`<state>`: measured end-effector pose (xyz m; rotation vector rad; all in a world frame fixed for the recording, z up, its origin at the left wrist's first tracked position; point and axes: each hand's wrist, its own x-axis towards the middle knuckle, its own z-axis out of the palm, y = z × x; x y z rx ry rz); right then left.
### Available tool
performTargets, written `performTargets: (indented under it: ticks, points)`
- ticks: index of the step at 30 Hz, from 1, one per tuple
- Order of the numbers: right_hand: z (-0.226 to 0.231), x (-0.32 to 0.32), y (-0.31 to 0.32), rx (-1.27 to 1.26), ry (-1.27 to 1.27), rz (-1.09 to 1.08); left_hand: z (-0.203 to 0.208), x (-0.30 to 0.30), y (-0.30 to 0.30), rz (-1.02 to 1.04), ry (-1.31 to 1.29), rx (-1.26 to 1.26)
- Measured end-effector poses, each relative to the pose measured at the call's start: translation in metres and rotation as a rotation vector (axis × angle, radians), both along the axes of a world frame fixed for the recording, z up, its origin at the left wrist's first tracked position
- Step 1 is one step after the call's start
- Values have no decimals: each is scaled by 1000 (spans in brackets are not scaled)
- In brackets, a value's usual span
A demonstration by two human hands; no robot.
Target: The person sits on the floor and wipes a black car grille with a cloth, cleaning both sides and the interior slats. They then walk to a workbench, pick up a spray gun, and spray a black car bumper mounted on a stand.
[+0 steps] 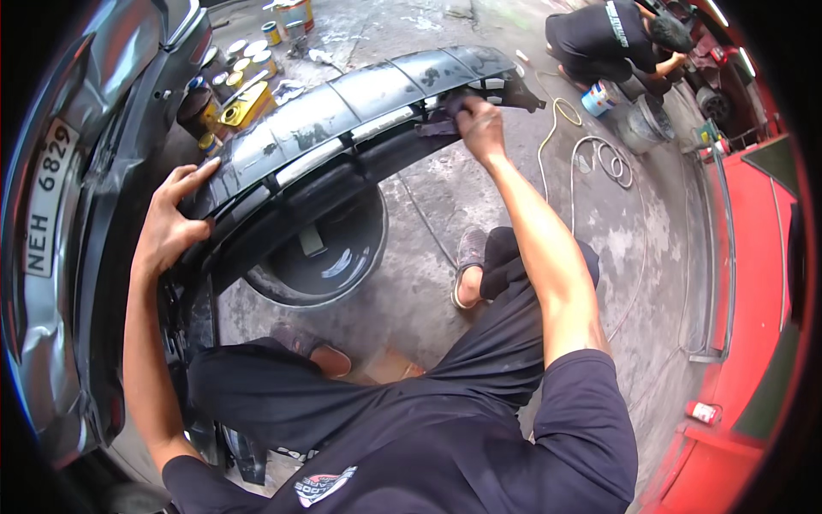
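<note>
A long, curved black car bumper piece (342,98) with wet, shiny patches stretches across in front of me. At its left end, my left hand (171,224) grips the edge, fingers on top and thumb below. Near the far right end, my right hand (482,128) is closed on a dark, wet-looking cloth (438,128) and presses it to the slotted side of the piece. Part of the cloth hangs below the fist. Under the bumper piece stands a round black basin (378,253) with water and a pale block in it, partly hidden by the piece.
A silver car with a dented rear (51,343) stands close on the left. Paint cans and a yellow tin (248,104) crowd the far left. Hoses (572,171) lie coiled on the right floor. A co-worker (604,38) crouches near buckets (646,124). Red car panels (758,257) border the right.
</note>
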<state>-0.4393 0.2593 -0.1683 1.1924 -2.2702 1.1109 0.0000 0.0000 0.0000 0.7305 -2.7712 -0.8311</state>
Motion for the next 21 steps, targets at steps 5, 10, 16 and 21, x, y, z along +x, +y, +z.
performTargets:
  ticks: [5, 10, 16, 21]
  points:
    - [-16, -51, 14, -547, -18, -417, 16, -4, -13, -43, 44, -46]
    - [-17, -66, 30, -381, 18, -363, 2, -5, -2, -74, 30, 12]
    - [-45, -36, 21, -155, 55, -124, -5, -1, 7, -33, 28, -20]
    - [-7, -66, 40, -571, -16, -415, -2, 0, 16, -9, 15, -67]
